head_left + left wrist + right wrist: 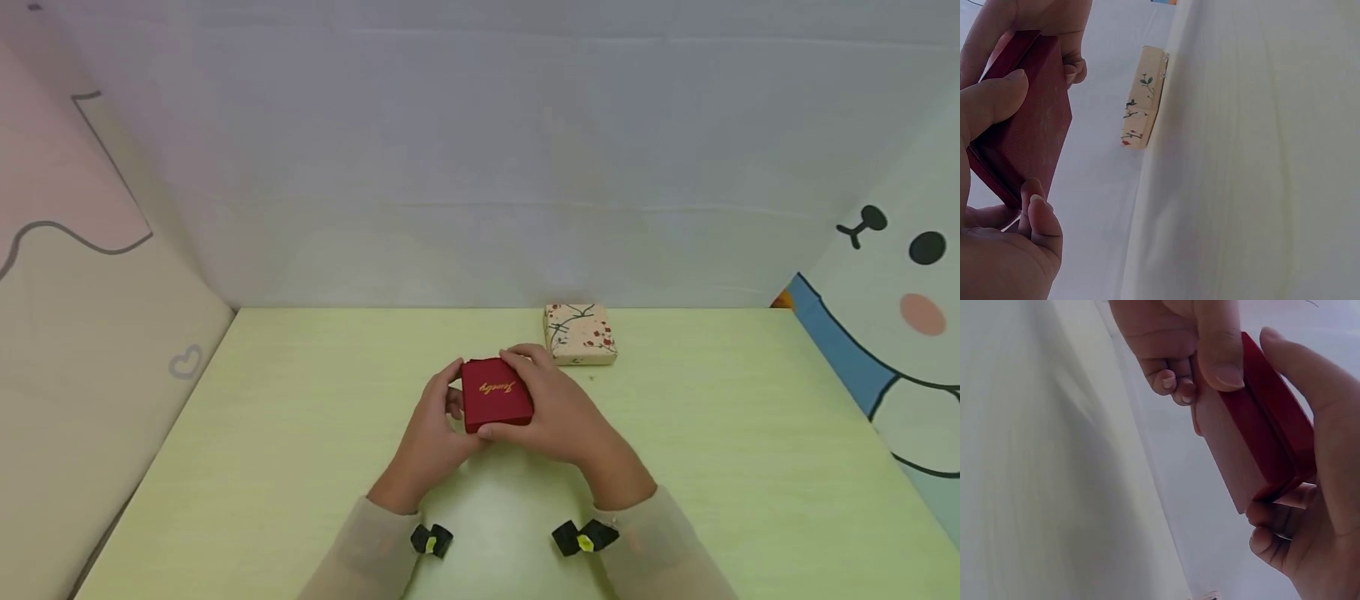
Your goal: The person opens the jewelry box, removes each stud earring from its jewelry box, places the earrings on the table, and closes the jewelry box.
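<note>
A small square red jewelry box (498, 393), with gold script reading "Jewelry" on its top, is held between both hands. The left hand (437, 417) grips its left side, with the thumb along the near edge and some fingers curled beside it. From the other side the right hand (558, 408) holds it, fingers over the far right corner and thumb at the near edge. In the right wrist view a seam runs along the side of the red box (1254, 425). The underside is hidden.
A cream box with red blossoms and dark branches (581, 335) sits at the back of the pale green table (300, 450), just beyond the right hand. Behind it rises a white cloth backdrop (480, 167). Printed side panels (922, 275) flank the table.
</note>
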### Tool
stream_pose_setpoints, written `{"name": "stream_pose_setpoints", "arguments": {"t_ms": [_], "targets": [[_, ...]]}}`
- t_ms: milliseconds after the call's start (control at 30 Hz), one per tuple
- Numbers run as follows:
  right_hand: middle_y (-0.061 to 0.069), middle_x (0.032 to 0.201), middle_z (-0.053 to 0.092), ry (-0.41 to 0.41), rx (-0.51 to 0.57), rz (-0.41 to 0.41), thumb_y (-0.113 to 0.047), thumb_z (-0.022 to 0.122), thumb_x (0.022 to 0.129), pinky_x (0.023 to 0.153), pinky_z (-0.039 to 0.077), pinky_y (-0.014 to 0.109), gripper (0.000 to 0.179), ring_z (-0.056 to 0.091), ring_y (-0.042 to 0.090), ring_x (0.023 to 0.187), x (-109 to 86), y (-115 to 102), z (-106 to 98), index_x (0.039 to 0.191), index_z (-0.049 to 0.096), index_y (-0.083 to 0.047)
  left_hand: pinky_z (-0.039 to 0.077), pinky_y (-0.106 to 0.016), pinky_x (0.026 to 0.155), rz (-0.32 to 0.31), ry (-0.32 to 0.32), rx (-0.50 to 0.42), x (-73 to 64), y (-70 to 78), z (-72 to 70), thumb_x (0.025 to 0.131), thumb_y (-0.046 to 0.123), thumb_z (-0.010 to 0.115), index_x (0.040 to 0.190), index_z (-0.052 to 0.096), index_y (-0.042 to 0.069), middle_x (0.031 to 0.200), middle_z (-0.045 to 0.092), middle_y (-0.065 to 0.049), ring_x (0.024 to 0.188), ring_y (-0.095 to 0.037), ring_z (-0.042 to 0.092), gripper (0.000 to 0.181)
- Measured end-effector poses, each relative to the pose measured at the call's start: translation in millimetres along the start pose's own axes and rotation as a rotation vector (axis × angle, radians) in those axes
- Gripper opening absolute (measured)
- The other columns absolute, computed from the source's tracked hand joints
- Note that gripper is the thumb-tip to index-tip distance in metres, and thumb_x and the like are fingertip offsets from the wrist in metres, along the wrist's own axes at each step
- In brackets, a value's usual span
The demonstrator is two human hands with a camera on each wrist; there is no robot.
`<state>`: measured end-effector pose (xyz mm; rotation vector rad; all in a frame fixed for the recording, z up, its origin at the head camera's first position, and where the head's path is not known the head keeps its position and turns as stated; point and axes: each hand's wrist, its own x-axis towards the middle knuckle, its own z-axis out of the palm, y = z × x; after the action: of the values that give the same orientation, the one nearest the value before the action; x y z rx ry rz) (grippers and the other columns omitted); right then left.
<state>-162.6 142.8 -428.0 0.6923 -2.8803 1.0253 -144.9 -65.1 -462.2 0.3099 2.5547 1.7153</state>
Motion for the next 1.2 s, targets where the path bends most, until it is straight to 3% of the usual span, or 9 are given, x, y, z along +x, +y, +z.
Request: {"name": "stream_pose_setpoints", "arguments": {"t_ms": [167, 367, 733, 1200], "targets": [[0.002, 0.150, 0.043, -0.034, -0.058, 0.017, -0.063, 0.081, 0.079, 0.090, 0.054, 0.041, 0.100, 0.057, 0.023, 0.120, 2.0, -1, 4, 0.155, 0.043, -0.009, 0.052, -0.032, 0.076, -0.005, 0.001, -0.002, 0.5, -2.1, -1.0, 0.081, 0.020, 0.089, 0.159, 0.033, 0.008, 0.116, 0.055, -0.004, 0.102, -0.020, 0.051, 0.097], [0.003, 0.144, 0.047, -0.038, -0.075, 0.053, -0.062, 0.083, 0.077, 0.085, 0.054, 0.039, 0.100, 0.059, 0.021, 0.111, 1.4, -3, 4, 0.153, 0.046, -0.007, 0.053, -0.034, 0.079, 0.012, -0.021, -0.006, 1.4, -4.3, 1.6, 0.081, 0.020, 0.089, 0.158, 0.032, 0.005, 0.121, 0.054, -0.003, 0.101, -0.019, 0.051, 0.097], [-0.003, 0.132, 0.051, -0.005, -0.018, 0.079, -0.060, 0.087, 0.073, 0.082, 0.055, 0.037, 0.089, 0.059, 0.018, 0.107, 2.3, -5, 2, 0.142, 0.056, -0.014, 0.054, -0.039, 0.082, 0.012, -0.027, -0.014, -0.6, -1.1, 2.4, 0.081, 0.020, 0.089, 0.158, 0.031, 0.002, 0.120, 0.053, -0.004, 0.101, -0.018, 0.052, 0.098], [-0.005, 0.130, 0.051, 0.022, 0.008, 0.064, -0.065, 0.085, 0.072, 0.082, 0.055, 0.036, 0.090, 0.058, 0.015, 0.107, 1.6, -12, 1, 0.141, 0.056, -0.014, 0.054, -0.045, 0.088, 0.015, -0.019, -0.054, -0.5, 1.4, -0.7, 0.079, 0.019, 0.090, 0.159, 0.030, 0.002, 0.127, 0.054, -0.007, 0.103, -0.020, 0.055, 0.102]]}}
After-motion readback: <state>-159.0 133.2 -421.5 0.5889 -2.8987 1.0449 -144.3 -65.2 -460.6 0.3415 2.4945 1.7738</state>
